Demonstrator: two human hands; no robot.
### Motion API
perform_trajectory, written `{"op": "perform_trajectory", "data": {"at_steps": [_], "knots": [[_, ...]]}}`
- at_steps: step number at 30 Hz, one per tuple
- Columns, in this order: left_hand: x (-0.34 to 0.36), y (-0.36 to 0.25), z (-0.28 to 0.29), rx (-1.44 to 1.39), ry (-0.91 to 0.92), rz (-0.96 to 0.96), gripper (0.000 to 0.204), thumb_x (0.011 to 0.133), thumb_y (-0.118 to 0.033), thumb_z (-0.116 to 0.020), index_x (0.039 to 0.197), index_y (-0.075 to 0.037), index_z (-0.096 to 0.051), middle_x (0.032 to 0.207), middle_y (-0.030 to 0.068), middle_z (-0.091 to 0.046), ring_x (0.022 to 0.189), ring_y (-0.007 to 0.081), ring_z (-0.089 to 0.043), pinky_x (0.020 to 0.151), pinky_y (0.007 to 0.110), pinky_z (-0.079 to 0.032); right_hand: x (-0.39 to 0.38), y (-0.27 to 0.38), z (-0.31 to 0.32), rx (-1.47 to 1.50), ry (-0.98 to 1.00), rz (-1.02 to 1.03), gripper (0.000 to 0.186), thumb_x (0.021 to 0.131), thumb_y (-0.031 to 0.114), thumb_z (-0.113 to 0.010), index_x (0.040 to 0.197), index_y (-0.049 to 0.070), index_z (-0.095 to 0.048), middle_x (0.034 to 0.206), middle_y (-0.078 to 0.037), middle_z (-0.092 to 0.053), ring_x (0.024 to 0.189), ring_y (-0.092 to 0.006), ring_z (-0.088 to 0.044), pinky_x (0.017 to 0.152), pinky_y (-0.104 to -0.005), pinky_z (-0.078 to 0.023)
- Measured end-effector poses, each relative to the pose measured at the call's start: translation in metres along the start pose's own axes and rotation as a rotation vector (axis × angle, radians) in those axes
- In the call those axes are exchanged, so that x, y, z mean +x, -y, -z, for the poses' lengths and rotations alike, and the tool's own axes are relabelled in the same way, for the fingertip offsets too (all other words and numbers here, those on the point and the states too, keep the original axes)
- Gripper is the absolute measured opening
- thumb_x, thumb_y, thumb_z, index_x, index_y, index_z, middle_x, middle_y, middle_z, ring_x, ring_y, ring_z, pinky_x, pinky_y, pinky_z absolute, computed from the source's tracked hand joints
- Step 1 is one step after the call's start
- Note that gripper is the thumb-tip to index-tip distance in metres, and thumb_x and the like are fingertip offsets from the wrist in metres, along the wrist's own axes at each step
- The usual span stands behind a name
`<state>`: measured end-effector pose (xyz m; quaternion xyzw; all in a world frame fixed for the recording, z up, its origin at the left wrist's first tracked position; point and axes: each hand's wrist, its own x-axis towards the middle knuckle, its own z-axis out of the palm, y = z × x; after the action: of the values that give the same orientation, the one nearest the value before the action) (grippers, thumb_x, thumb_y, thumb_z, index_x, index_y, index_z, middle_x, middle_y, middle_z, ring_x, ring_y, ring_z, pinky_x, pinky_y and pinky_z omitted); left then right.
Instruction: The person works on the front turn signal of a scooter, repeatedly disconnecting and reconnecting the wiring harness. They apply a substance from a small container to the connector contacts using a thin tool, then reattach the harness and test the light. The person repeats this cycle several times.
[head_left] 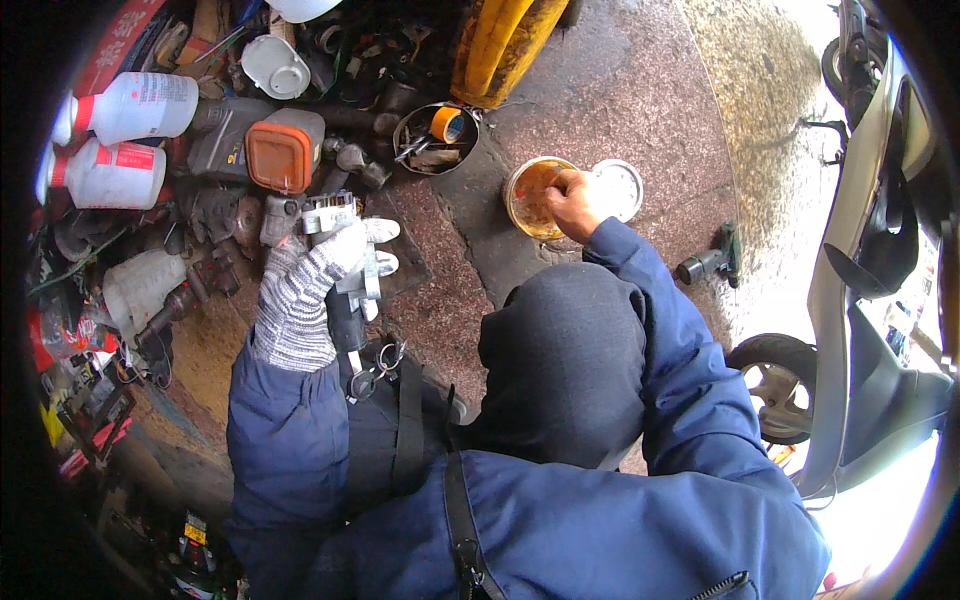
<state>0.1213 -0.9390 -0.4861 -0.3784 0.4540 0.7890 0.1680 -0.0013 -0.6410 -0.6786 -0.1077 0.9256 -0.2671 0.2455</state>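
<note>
My left hand (340, 250) wears a grey-and-white knitted glove and is closed around a grey metal part (331, 208) with a black cylindrical lower section (346, 322). Two gloved fingers stick out past its right side. My bare right hand (577, 204) is curled over the edge of a round tin (518, 192) coated inside with amber, grease-like stuff. What its fingers hold, if anything, is hidden. A round whitish lid (625, 190) lies beside the tin, partly behind my hand. Below my left hand are metal rings (363, 385).
Crowding the left are white bottles (155, 105), a grey jug (222, 140), an orange-lidded container (279, 157) and metal parts. A round bin (437, 165) holds yellow tape (447, 124). Farther off stands a yellow object (505, 50). Right are a dark power tool (712, 257) and a scooter (840, 300).
</note>
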Motion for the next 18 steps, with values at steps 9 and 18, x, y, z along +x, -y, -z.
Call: {"op": "perform_trajectory", "data": {"at_steps": [9,18], "knots": [[-0.001,0.0,-0.003,0.026,0.017,-0.019,0.037,0.089,-0.023,-0.06,0.118,-0.002,-0.051,0.111,0.0194,-0.061,0.078,0.0202,-0.064,0.05,0.029,-0.054,0.002,0.009,-0.005,-0.062,-0.021,0.04,0.014,0.079,0.016,-0.059,0.081,0.005,-0.066,0.073,-0.018,-0.065,0.07,-0.0329,-0.065,0.066,-0.0424,-0.051],[-0.001,-0.002,-0.001,-0.072,0.038,0.067,0.035,0.089,-0.017,-0.06,0.117,0.003,-0.052,0.095,0.0185,-0.062,0.064,0.0184,-0.062,0.049,0.031,-0.056,0.002,0.022,0.004,-0.182,0.056,0.097,0.014,0.08,0.015,-0.056,0.083,0.008,-0.068,0.079,-0.02,-0.066,0.075,-0.0378,-0.065,0.071,-0.0452,-0.052]]}}
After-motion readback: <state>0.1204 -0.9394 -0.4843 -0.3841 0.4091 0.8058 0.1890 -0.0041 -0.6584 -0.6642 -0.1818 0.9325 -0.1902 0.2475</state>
